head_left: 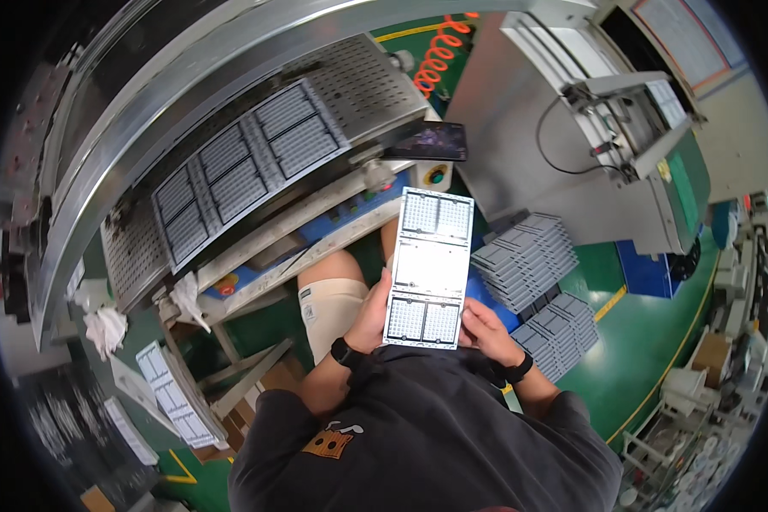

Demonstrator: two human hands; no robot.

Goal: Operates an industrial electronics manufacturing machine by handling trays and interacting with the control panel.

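Observation:
My left hand (374,311) and my right hand (490,331) hold a white rectangular panel (431,266) between them, over my lap. Both of its ends carry dotted grids framed in black, while its middle is plain and bright. My left fingers close on the left edge; my right fingers grip the lower right edge, partly hidden. A similar, larger gridded panel (249,169) lies on the perforated metal bed (363,81) of the machine in front of me. To my right stand stacked grey panels (527,256), with another stack (558,334) nearer to me.
A dark-screened phone (435,141) lies at the bed's right corner, above a green button (437,176). White cloths (106,331) hang at the left. A stack of white panels (175,399) leans lower left. An orange coiled hose (439,60) and a grey machine cabinet (508,128) stand beyond.

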